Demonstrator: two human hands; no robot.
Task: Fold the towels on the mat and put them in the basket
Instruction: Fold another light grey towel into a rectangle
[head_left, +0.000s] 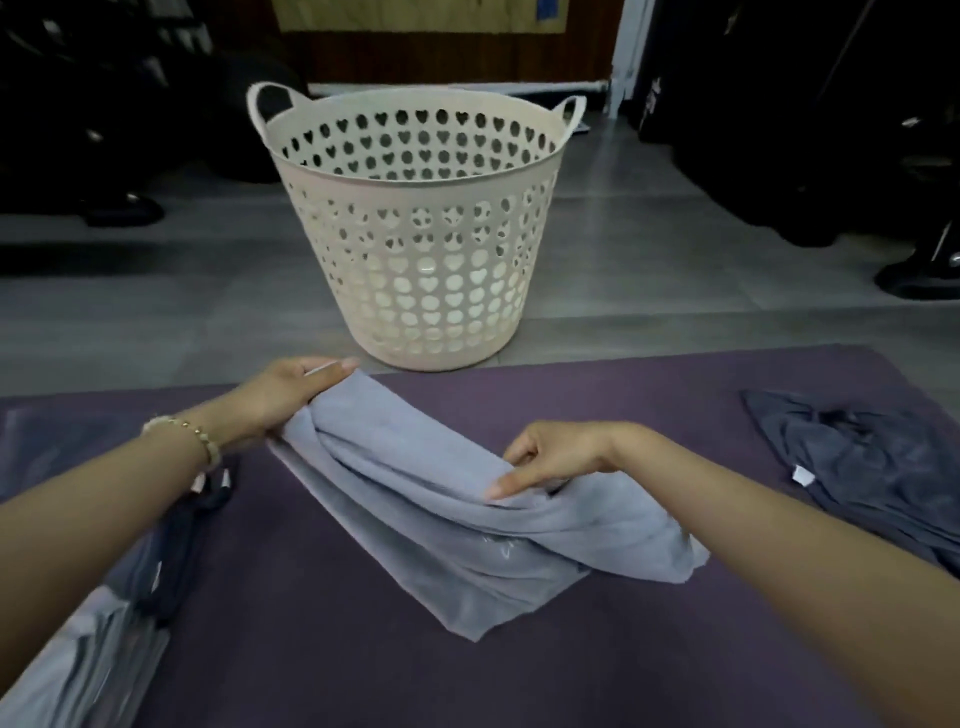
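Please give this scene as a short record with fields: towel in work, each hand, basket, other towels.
towel in work: light grey towel, crumpled, not yet folded, on the purple mat
left hand: grips its far corner
right hand: pinches a fold near its middle
basket: cream, upright on the floor beyond the mat; no towel visible inside
other towels: dark towel at right; towel pile at left

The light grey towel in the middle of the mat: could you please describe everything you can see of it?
The light grey towel looks like soft cloth, bunched and loosely folded, lying slantwise on the purple mat. The left hand holds its far end; the right hand pinches a fold near its middle.
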